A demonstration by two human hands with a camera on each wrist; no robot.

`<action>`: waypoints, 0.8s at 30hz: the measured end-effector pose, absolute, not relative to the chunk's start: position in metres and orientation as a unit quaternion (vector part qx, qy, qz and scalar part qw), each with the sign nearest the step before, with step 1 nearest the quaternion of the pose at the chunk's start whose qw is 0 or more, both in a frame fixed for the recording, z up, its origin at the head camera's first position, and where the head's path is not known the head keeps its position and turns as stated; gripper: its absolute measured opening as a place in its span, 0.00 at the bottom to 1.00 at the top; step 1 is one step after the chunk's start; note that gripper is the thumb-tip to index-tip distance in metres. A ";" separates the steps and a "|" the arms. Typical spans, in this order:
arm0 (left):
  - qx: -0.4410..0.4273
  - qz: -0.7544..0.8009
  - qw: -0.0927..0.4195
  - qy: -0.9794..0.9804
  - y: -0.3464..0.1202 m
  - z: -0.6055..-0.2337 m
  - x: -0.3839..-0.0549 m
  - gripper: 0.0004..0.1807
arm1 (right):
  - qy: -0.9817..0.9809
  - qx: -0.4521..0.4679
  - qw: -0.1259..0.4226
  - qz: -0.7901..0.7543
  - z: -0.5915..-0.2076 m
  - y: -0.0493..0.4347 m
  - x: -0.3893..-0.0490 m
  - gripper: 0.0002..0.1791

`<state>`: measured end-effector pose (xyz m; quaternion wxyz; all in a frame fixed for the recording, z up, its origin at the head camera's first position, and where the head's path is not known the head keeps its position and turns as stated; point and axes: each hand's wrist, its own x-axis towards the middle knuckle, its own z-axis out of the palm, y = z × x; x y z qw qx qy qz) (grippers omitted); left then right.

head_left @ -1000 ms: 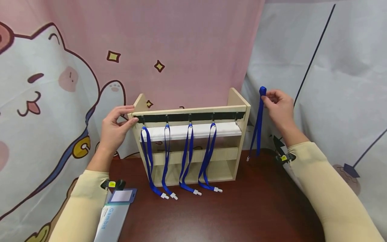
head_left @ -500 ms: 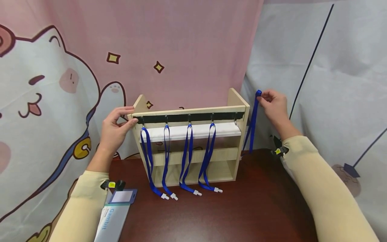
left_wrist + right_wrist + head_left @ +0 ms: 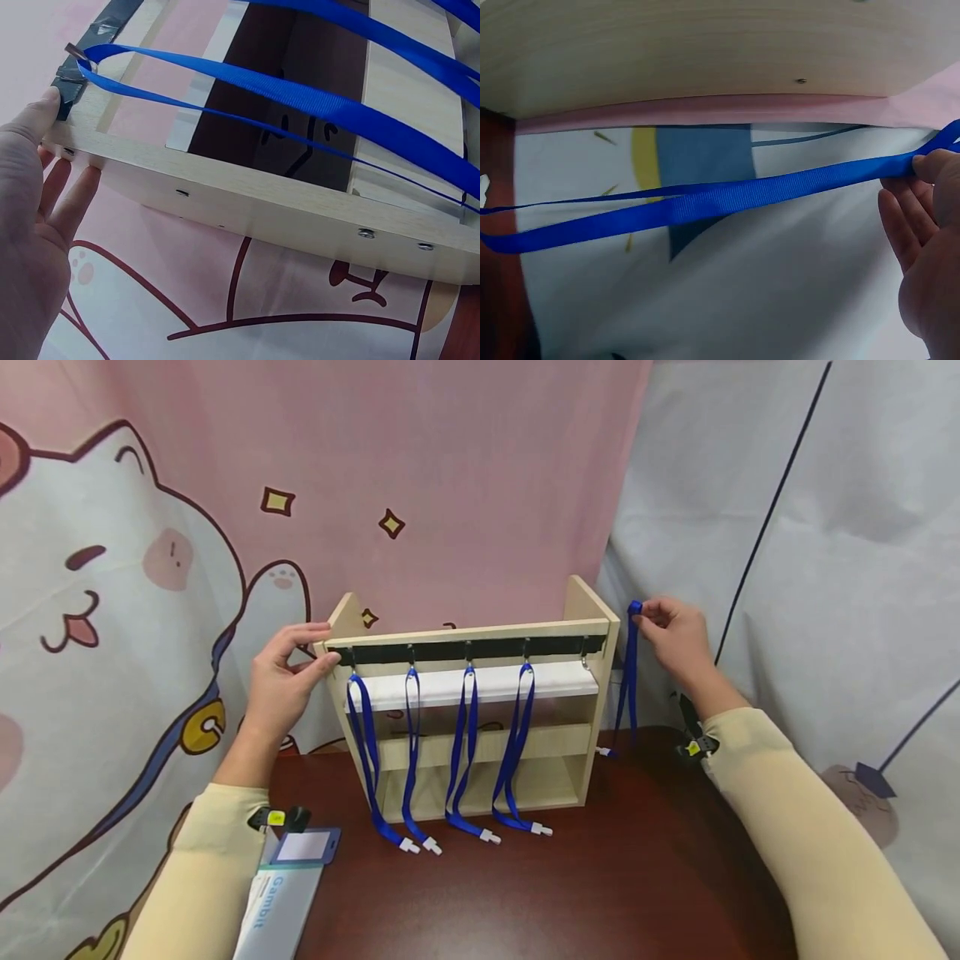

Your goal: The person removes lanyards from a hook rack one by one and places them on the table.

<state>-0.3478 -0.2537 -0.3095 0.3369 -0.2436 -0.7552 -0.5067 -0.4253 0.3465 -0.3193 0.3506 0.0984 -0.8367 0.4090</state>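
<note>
A wooden rack stands on the table, a black strip with several hooks across its front. Blue lanyards hang from all but the rightmost hook, their white clips lying on the table. My left hand holds the rack's upper left corner, thumb on the strip's end and fingers against the side panel. To the right of the rack, my right hand pinches another blue lanyard near its top loop. Its two straps hang down, and a white clip shows by the rack's foot.
A box marked Gambit lies at the front left of the dark red table, with a blue-framed badge holder at its far end. Printed cloth hangs close behind the rack and at both sides.
My right hand has moved left toward the rack and then lower with the lanyard, whose clip end now shows beside the rack's foot. My left hand stays at the corner.
</note>
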 end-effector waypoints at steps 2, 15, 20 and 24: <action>-0.242 -0.504 0.339 -0.757 -0.254 -0.309 -0.348 0.18 | -0.837 0.107 0.349 0.409 -0.326 0.347 -0.425 0.08; -0.242 -0.504 0.339 -0.757 -0.255 -0.311 -0.349 0.18 | -0.854 0.088 0.306 0.411 -0.372 0.349 -0.426 0.08; -0.248 -0.506 0.340 -0.753 -0.254 -0.310 -0.348 0.18 | -0.853 0.079 0.282 0.431 -0.387 0.350 -0.427 0.10; -0.248 -0.508 0.340 -0.752 -0.254 -0.310 -0.348 0.18 | -0.854 0.073 0.268 0.439 -0.399 0.350 -0.428 0.10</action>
